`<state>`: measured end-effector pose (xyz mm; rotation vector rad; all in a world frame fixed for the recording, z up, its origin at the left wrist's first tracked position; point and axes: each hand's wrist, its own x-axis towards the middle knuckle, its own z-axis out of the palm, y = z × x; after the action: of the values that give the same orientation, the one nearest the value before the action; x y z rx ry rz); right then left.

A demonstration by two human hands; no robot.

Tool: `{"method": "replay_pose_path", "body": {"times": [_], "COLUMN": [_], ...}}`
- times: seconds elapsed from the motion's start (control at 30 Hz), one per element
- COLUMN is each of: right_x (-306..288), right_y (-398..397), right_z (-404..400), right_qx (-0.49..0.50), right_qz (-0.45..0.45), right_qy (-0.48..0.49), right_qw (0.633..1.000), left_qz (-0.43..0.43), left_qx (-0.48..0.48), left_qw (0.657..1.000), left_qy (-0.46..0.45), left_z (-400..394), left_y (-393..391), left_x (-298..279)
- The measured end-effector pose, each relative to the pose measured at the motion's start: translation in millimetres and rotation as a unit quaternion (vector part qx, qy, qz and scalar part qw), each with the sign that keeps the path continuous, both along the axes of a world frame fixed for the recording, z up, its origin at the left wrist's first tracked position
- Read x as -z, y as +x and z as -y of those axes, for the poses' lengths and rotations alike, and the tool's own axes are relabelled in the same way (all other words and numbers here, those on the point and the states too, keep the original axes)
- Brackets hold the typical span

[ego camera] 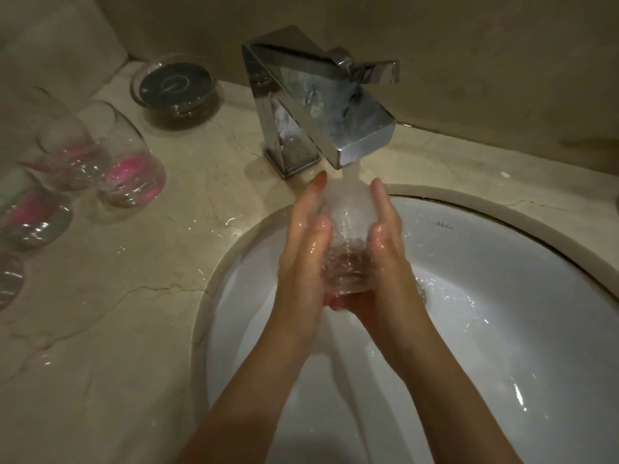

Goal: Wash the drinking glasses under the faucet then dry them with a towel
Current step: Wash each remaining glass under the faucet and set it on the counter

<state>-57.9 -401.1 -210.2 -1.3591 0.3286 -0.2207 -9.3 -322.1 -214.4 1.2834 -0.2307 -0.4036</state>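
Along the left edge of the frame a cluster of clear drinking glasses (130, 162) stands on the marble worktop (134, 279), crowded close together, several showing pink at the base; the lowest ones are cut off by the frame edge. Behind them, in the upper left, a round glass dish (177, 85) with a dark insert sits near the wall. A broad stretch of wet, veined worktop lies open between these glasses and the rim of the white sink (485, 313), which fills the lower right.

At centre top the angular chrome faucet (318, 105) reaches out over the sink's back rim, its lever pointing right, and water (350, 175) pours straight down from the spout.

Directly under the stream, above the sink, is the held glass (348, 249). Its long axis runs nearly upright, mouth up toward the spout and leaning slightly away, base toward the wrists; water foams over its upper part.

The left hand (306, 242) lies against the glass's left side with fingers (316, 189) nearly straight and pointing up. The right hand (385, 242) cups the right side and underside, fingers gently curved round the glass wall, fingertips up.
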Motion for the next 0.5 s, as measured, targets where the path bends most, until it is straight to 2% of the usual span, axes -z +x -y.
{"method": "replay_pose_path", "body": {"times": [0.1,0.17,0.23,0.33,0.37,0.43,0.5], "right_x": [-8.3,-9.0,-9.3,-9.5,-9.9,-11.4,-12.7], "right_y": [1.3,0.2,-0.8,-1.0,-1.4,-1.2,-1.2], "right_z": [-0.3,1.0,0.2,-0.4,0.7,1.0,-0.3], "right_qx": [0.001,0.008,0.014,0.0,-0.005,0.004,0.01], "right_qz": [-0.032,-0.051,-0.052,-0.015,-0.01,-0.023,-0.041], "right_qy": [-0.129,-0.195,-0.161,0.02,0.039,-0.026,-0.151], "right_qw": [0.991,0.979,0.986,1.0,0.999,0.999,0.988], "left_qz": [0.09,0.102,0.056,-0.013,-0.01,0.025,0.071], "left_qx": [0.008,0.025,0.031,0.028,0.026,0.018,0.017], "left_qw": [0.994,0.992,0.996,1.0,0.999,0.999,0.996], "left_qy": [0.056,0.07,0.054,-0.008,-0.017,0.009,0.053], "left_z": [3.4,3.6,1.2,-1.8,-1.1,0.9,4.0], "left_y": [-1.9,-4.2,-2.8,0.3,0.6,1.1,0.9], "left_x": [-3.2,-2.2,-2.0,-4.3,-4.9,-3.5,-3.4]}}
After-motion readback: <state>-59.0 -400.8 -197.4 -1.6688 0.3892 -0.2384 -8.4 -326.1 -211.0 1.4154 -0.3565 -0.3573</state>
